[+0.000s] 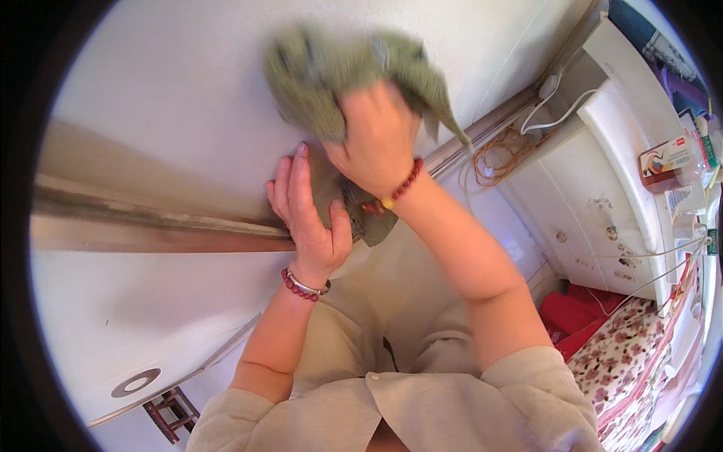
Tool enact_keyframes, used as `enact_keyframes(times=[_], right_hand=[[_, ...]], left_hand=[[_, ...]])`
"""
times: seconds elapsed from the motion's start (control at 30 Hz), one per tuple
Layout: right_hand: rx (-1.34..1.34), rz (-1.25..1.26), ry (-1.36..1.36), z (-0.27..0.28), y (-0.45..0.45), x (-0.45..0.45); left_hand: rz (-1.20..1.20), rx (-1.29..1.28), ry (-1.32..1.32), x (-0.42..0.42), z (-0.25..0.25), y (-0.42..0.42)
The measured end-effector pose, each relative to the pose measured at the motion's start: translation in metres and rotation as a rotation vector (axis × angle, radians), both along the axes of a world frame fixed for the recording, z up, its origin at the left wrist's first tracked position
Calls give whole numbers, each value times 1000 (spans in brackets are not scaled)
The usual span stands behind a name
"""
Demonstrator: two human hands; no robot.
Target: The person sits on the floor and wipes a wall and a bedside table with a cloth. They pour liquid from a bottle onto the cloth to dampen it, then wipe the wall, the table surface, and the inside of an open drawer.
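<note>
My right hand [375, 133] is closed on a bunched olive-green cloth [310, 93] against a large white door panel [169, 73]. Motion blurs the cloth, and one corner of it hangs to the right. Behind my right wrist shows a darker greenish piece of fabric [378, 229], partly hidden; I cannot tell whether it belongs to the same cloth. My left hand [310, 220] holds nothing. Its fingers point up and its thumb stands apart, beside the end of the brownish door-edge strip [169, 219]; whether the fingertips press on the panel is unclear.
At right stands a white cabinet [570, 186] with round knobs, and a plastic container [669, 164] on top. Coiled orange cord [488, 164] lies beside it. Red fabric [576, 311] and a floral cover [615, 350] are lower right. A wooden stool [172, 415] stands lower left.
</note>
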State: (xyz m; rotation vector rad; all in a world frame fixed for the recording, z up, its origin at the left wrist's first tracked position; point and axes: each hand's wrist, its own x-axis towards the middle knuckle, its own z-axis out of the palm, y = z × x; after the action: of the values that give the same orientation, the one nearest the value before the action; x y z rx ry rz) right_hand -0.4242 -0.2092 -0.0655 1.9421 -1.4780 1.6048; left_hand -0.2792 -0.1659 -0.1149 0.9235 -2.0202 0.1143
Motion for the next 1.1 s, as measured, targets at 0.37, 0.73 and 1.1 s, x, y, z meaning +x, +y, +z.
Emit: enact_keyframes(times=[0.37, 0.73, 1.1], right_hand=[[-128, -65, -115, 34, -7, 3], [461, -51, -199, -193, 38, 30], [651, -225, -806, -310, 53, 70]], left_hand=[[0, 50, -1, 5, 6, 4], [-319, 612, 400, 8, 13, 33], [-235, 626, 386, -6, 3, 23]])
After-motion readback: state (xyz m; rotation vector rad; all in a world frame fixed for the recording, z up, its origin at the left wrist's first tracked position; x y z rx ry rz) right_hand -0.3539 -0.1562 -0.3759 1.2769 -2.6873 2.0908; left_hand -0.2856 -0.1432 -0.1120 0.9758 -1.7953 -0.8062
